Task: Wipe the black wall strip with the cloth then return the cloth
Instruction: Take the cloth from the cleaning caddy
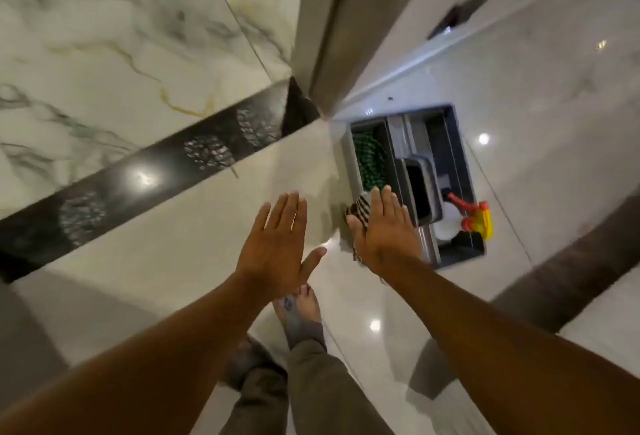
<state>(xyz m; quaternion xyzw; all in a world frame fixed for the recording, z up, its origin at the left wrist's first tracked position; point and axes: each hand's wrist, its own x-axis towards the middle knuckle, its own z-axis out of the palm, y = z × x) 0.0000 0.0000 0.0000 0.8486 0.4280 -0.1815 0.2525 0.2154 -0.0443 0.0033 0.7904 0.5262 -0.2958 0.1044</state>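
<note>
A glossy black wall strip (145,175) with pale patterned patches runs diagonally across the marble wall on the left. My left hand (277,244) is flat and open in front of the wall below the strip, holding nothing. My right hand (384,230) is spread flat too, with a dark striped cloth (358,211) under its palm; the cloth pokes out by the fingers and below the thumb. The right hand hovers at the left edge of a grey cleaning caddy (460,143) on the floor.
The caddy holds a green item (369,164), a grey tub (424,188) and a spray bottle with a red and yellow trigger (476,220). A wall corner (332,29) juts out above it. My legs and feet (301,323) stand on the shiny tiled floor.
</note>
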